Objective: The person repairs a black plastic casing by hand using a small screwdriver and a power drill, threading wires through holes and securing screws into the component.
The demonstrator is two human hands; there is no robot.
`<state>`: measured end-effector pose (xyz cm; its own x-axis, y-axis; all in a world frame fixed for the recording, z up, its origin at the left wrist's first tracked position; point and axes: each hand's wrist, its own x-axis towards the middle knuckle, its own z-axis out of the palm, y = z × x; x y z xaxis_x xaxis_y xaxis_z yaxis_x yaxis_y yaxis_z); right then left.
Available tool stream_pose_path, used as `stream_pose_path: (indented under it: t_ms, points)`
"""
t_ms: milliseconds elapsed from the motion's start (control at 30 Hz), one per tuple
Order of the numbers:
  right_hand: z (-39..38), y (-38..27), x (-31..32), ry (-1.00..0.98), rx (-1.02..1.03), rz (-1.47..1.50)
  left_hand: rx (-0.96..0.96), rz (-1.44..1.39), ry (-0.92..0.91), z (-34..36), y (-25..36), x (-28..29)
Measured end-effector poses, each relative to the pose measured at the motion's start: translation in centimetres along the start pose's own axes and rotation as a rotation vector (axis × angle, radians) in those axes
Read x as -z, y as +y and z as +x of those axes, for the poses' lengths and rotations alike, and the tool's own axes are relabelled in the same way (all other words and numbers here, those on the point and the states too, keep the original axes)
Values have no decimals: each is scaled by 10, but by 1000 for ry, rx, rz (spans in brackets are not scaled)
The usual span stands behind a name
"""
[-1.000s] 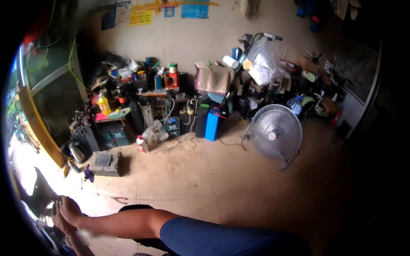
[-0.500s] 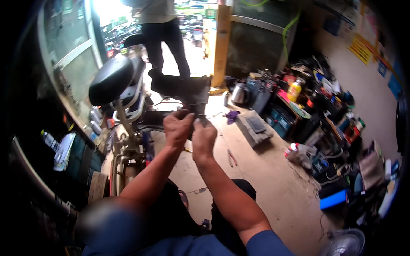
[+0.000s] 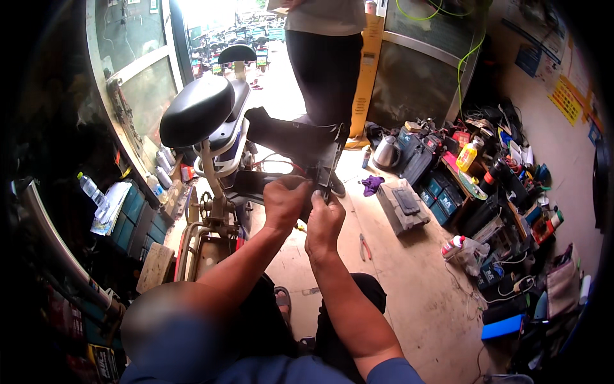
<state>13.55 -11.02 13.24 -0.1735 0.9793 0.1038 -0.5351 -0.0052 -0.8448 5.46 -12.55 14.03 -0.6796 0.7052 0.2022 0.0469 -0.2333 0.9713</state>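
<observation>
Nearest us, our right hand (image 3: 325, 224) pinches the near end of a black panel (image 3: 291, 137), fingers narrow, the thumb on its edge. Our left hand (image 3: 286, 198) is just beside it, fingers curled in at the same end; their tips are hidden, so we cannot tell whether they close on the panel. The panel is tilted above the floor (image 3: 409, 275), between a two-wheeler's black saddle (image 3: 198, 112) and a grey toolbox (image 3: 401, 208). Toward the floor's right edge we see a blue box (image 3: 502, 328). Pliers (image 3: 364, 247) lie open, near the toolbox. Beyond them are a purple cloth (image 3: 372, 185) and a metal kettle (image 3: 387, 153). Farthest, by the doorway, a person in dark trousers (image 3: 323, 70) stands behind the panel.
</observation>
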Motion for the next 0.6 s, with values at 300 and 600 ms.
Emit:
stream_pose_path:
  t_ms: [300, 600]
  points:
    - [1, 5, -1, -35, 21, -29, -16, 2, 3, 2, -6, 4]
    - [-1, 6, -1, -66, -25, -34, 0, 57, 37, -1, 4, 5]
